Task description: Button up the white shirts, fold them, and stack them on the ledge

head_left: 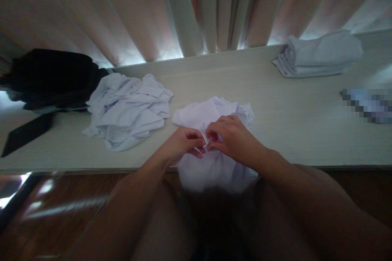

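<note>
A crumpled white garment (211, 163) lies at the front edge of the pale wooden table (275, 106) and hangs over it toward me. My left hand (183, 143) and my right hand (231, 136) meet above its middle, both pinching a small fold of the same white cloth between fingertips. The fingers touch each other at the fold. The lower part of the garment is hidden in shadow between my forearms.
A second heap of rumpled white cloth (128, 110) lies to the left. A black bag (49, 77) with a strap sits at the far left. Folded white cloths (318, 55) are stacked at the back right, a blurred item (367, 104) lies right, curtains (196, 8) hang behind.
</note>
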Motion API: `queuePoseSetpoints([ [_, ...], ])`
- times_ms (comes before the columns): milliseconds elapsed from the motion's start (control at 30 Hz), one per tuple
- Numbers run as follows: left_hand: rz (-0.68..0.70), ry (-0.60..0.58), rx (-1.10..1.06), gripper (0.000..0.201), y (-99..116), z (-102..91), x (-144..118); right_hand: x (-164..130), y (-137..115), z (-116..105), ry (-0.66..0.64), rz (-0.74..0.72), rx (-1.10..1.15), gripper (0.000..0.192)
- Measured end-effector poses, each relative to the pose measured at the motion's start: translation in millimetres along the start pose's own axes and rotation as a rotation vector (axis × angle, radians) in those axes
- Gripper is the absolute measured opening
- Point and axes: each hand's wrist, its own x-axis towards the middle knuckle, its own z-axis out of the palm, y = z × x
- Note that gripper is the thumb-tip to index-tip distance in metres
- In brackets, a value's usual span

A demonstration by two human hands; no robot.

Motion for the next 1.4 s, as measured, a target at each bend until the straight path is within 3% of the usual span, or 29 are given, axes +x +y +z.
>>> queuePoseSetpoints([
  [100,-0.018,-0.027,0.016,0.014,0,0.7,-1,-1,-1,2,0.001,-0.018,-0.024,0.022],
  [200,-0.034,-0.058,0.041,0.018,1,2.0,-3,-1,0,4,-0.044,-0.053,-0.052,0.016],
  [433,-0.072,0.019,0.073,0.016,9,5.0,-8,0,2,5,-0.066,-0.024,-0.016,0.010],
  [600,-0.042,-0.013,0.129,0.019,17,6.0,-15,0,6,5,-0.081,-0.015,-0.020,0.011],
  [833,0.002,0.072,-0.106,0.027,3,3.9,-13,4,4,1,-0.037,0.042,-0.028,0.021],
  [1133,0.019,0.018,-0.026,0.026,3,5.5,-11,1,2,4,-0.011,0.033,0.021,0.011],
  [1400,0.035,0.070,-0.004,0.027,2,12.4,-15,1,4,4,-0.036,-0.095,-0.022,0.010],
])
